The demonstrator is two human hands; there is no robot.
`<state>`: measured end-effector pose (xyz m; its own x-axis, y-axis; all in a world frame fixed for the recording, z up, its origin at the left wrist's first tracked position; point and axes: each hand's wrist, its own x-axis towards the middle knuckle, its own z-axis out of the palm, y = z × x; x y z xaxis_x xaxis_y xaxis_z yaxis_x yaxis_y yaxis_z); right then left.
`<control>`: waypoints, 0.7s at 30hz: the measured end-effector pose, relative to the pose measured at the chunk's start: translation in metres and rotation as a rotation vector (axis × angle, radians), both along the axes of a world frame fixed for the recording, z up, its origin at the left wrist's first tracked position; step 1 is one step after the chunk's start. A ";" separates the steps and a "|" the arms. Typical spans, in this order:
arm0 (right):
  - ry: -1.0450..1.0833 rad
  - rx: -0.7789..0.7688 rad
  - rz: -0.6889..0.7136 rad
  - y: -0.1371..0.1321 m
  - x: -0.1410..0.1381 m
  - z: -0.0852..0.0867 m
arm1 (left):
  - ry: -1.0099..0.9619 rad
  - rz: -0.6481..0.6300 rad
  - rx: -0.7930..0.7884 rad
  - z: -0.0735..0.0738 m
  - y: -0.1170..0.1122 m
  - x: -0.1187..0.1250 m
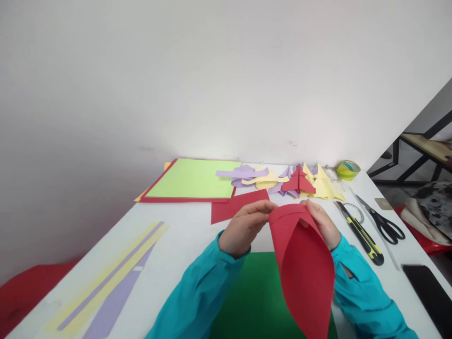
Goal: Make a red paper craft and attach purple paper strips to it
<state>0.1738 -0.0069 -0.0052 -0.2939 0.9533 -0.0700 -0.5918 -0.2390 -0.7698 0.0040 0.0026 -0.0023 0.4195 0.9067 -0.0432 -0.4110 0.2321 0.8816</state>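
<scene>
A sheet of red paper (pixel 303 268) is curled over into a loose fold above the table, its bent far edge held between both hands. My left hand (pixel 243 228) pinches that edge from the left, fingers closed on it. From the right, my right hand (pixel 321 223) grips the same edge, partly hidden behind the paper. Both arms wear teal sleeves. A green sheet (pixel 254 296) lies flat on the white table (pixel 176 245) beneath the red paper.
A light green sheet on red card (pixel 194 181) lies at the back left, a red scrap (pixel 233 207) near it. Purple, yellow and red folded paper shapes (pixel 300 181) line the back. Tape roll (pixel 348 169), utility knife (pixel 363 233), scissors (pixel 384 223), dark phone (pixel 429 292) sit right; paper strips (pixel 106 282) left.
</scene>
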 end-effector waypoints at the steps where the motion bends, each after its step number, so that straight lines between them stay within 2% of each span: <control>1: -0.007 0.008 -0.004 0.000 0.000 0.001 | 0.016 -0.022 0.026 -0.001 0.001 0.000; 7: -0.022 0.010 0.039 0.001 -0.001 0.008 | 0.159 -0.224 0.268 0.001 0.000 -0.001; 10: -0.037 0.004 0.051 0.000 -0.001 0.010 | 0.225 -0.217 0.359 0.005 -0.001 0.000; 21: -0.125 0.063 0.007 -0.006 -0.003 0.012 | 0.282 -0.180 0.356 0.003 -0.006 0.005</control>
